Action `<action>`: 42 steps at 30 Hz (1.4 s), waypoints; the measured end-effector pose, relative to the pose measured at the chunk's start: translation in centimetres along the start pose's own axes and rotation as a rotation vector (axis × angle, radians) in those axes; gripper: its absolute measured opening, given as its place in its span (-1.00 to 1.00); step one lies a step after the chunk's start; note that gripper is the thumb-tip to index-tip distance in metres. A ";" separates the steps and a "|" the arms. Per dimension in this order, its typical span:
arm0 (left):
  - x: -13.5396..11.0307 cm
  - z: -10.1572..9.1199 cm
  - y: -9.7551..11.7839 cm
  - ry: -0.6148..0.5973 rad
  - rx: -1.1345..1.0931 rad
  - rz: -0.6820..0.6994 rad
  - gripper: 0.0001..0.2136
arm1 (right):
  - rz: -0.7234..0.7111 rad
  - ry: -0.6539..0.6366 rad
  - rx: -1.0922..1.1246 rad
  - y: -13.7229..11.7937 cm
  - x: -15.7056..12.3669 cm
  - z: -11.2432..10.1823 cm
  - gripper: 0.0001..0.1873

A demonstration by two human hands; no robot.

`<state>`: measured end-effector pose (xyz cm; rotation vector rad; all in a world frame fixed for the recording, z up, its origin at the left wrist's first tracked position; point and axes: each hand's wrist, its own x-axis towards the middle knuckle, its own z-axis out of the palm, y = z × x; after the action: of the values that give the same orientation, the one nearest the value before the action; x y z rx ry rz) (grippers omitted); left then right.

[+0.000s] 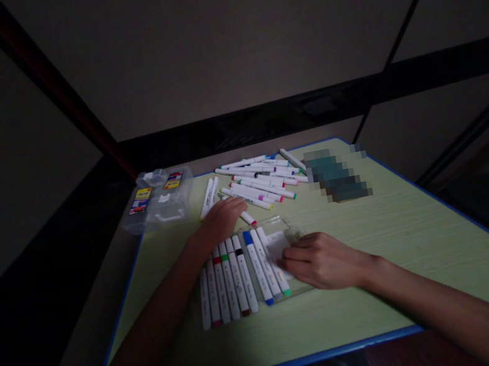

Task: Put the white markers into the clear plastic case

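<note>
My left hand (pixel 221 220) reaches over the near side of a loose marker pile, fingers together and bent downward. From under its fingers sticks out a white marker with a red end (pixel 249 217); the thumb is hidden. Close to me lies a clear plastic tray (pixel 280 222) with a row of white markers (pixel 231 286) and a separate group bearing blue and green ends (pixel 267 270). At the tray's right side, my right hand (pixel 319 261) is closed, fingertips over a pale patch inside it. What those fingers grip is hidden.
Loose markers (pixel 263 180) lie crisscrossed toward the back of the light green table (pixel 406 243), which has a blue edge. A clear plastic case (pixel 162 200) with colourful labels stands at the back left. A blurred-out teal object (pixel 335 174) sits at the back right. Panelled wall rises behind.
</note>
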<state>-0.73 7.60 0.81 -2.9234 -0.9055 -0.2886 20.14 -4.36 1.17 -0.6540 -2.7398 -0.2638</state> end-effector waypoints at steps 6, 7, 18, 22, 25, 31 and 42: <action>-0.1 0.0 -0.1 -0.012 0.087 0.007 -0.86 | 0.001 0.005 -0.014 -0.1 0.0 -0.1 -0.75; -0.1 -0.1 0.0 -0.013 0.101 0.007 -0.86 | 0.001 0.007 -0.016 -0.1 0.0 -0.1 -0.76; 0.1 -0.9 0.4 0.065 0.202 -0.019 -0.86 | 0.001 0.030 0.003 0.0 0.0 0.1 -0.77; 0.2 -1.3 0.6 0.129 0.231 0.003 -0.86 | 0.024 0.056 0.014 0.0 -0.1 0.1 -0.75; 0.3 -1.5 0.7 0.187 0.247 0.025 -0.86 | 0.078 0.095 0.080 0.0 -0.1 0.0 -0.70; 0.3 -2.2 1.4 0.313 0.267 0.098 -0.81 | 0.524 0.317 0.596 0.2 0.1 -0.1 -0.80; -0.1 -4.2 4.3 0.527 0.260 0.441 -0.86 | 0.886 0.383 1.693 0.7 1.2 -1.3 -0.69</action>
<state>0.95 3.46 4.88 -2.5130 -0.1987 -0.7836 19.82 -3.56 2.81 -0.8963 -1.2222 1.6312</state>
